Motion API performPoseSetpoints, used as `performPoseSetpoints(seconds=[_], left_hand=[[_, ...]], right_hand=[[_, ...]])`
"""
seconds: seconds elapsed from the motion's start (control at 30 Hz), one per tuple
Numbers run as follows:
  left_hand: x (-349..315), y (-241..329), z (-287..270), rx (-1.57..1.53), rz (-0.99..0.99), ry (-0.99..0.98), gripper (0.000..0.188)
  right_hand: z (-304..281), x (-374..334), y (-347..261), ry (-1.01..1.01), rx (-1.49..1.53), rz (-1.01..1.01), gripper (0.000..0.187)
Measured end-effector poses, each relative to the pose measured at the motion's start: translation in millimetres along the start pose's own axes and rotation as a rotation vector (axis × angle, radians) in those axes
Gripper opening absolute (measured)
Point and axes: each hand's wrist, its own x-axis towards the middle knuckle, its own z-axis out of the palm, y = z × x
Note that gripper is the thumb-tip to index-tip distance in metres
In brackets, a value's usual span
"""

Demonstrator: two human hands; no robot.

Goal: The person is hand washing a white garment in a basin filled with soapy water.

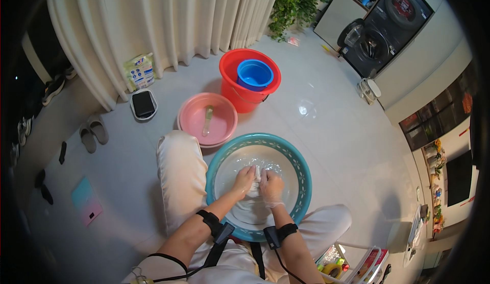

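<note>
A teal-rimmed basin (pixel 303 174) of water sits on the floor between my knees. Over its middle, my left hand (pixel 244 179) and my right hand (pixel 272 185) are side by side, fingers closed on a wet white cloth (pixel 254 189). Part of the cloth shows between the hands and hangs toward the water. The fingertips are partly hidden in its folds. Water looks stirred just beyond my hands.
Ahead stands a red bucket (pixel 243 103) with a blue tub (pixel 255 74) in it. Left of it are stacked pink basins (pixel 188 125) holding a brush (pixel 207 120). Slippers (pixel 93 134) lie far left; a case with bottles and tape (pixel 333 270) stands by my right knee.
</note>
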Motion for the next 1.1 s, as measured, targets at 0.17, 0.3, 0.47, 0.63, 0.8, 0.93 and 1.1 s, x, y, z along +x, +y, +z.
performPoseSetpoints(seconds=[0.17,0.3,0.47,0.63,0.8,0.93,1.1], left_hand=[[17,-9,-14,0.381,0.390,0.367,0.034],[33,-43,-44,0.300,0.210,0.442,0.030],[24,-20,-40,0.524,0.020,0.392,0.040],[18,-31,-52,0.592,0.089,0.189,0.086],[2,-18,-51,0.654,0.014,0.055,0.088],[-5,-20,-51,0.727,0.045,0.063,0.086],[0,-29,-62,0.608,0.011,0.087,0.084]], right_hand=[[-13,3,28,-0.020,0.066,0.073,0.022],[-20,-4,32,-0.083,0.055,0.090,0.041],[-6,-19,97,-0.288,0.237,0.114,0.069],[-7,-28,84,-0.338,0.310,0.278,0.073],[-19,-48,71,-0.240,0.359,0.359,0.069],[-34,-64,63,-0.179,0.204,0.200,0.063],[-44,-76,49,-0.160,0.090,0.158,0.054]])
